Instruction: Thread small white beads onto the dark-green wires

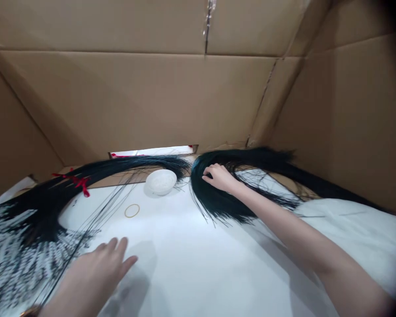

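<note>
Ahead, your right hand rested on the bent near end of a thick bundle of long, dark greenish-black hair, with the fingers curled closed into the strands and the thumb pressed against them. That bundle lay on the flat white tabletop to the right of centre, and its length trailed away rightward along the brown cardboard wall.

Your left hand lay low at the near left, palm down on the tabletop, fingers extended and slightly spread, holding nothing. Loose thin dark strands ran just beside it.

A second long black hair bundle arched across the left side, bound with a red tie. Between the two bundles sat a small round white dish. A thin yellow rubber band lay flat near the dish, apart from both hands.
</note>
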### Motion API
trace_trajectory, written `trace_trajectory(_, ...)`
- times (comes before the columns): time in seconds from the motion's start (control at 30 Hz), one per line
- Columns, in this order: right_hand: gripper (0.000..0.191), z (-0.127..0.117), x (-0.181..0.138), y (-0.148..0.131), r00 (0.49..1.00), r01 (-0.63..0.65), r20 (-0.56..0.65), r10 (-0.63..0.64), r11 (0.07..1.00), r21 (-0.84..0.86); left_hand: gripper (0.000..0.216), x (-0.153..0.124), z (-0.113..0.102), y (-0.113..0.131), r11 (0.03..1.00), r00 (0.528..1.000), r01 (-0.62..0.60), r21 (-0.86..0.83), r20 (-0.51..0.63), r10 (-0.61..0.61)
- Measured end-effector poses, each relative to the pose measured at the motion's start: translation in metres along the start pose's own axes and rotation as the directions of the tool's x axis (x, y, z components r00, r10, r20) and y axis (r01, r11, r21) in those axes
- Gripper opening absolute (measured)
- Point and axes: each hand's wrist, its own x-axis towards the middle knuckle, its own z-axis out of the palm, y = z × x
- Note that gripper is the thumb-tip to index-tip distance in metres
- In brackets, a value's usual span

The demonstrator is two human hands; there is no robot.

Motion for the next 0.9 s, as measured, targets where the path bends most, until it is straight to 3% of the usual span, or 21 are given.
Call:
trace_trajectory(0.07,0.016,0.006,-0.013,0.008,0.999,-0.024,0.031,0.023,0.999,0.033,0.027,0.026,-0.015,0.038,0.99,0.993,-0.094,0.106,0.076,0.086)
trace_trajectory(0.17,0.018,0.016,-0.03,0.016,0.998,-0.053,0.034,0.05,0.996,0.074,0.024,0.067,-0.023,0.086,0.967,0.97,-0.244,0.078,0.009,0.244)
trace_trajectory(0.37,0.021,0.03,-0.048,0.018,0.996,-0.066,-0.046,0.072,0.99,0.125,0.028,0.152,-0.003,0.149,0.887,0.874,-0.46,0.029,-0.164,0.458)
trace_trajectory(0.5,0.017,0.033,-0.051,0.022,0.994,-0.058,-0.084,0.073,0.985,0.162,0.041,0.179,0.016,0.159,0.846,0.821,-0.532,0.014,-0.234,0.52)
trace_trajectory(0.67,0.015,0.037,-0.05,0.027,0.988,-0.067,-0.124,0.096,0.973,0.22,0.036,0.187,0.029,0.15,0.814,0.78,-0.581,0.007,-0.28,0.56)
trace_trajectory(0.9,0.012,0.037,-0.05,0.027,0.973,-0.109,-0.165,0.16,0.954,0.279,0.021,0.189,0.03,0.147,0.795,0.756,-0.606,-0.012,-0.322,0.571)
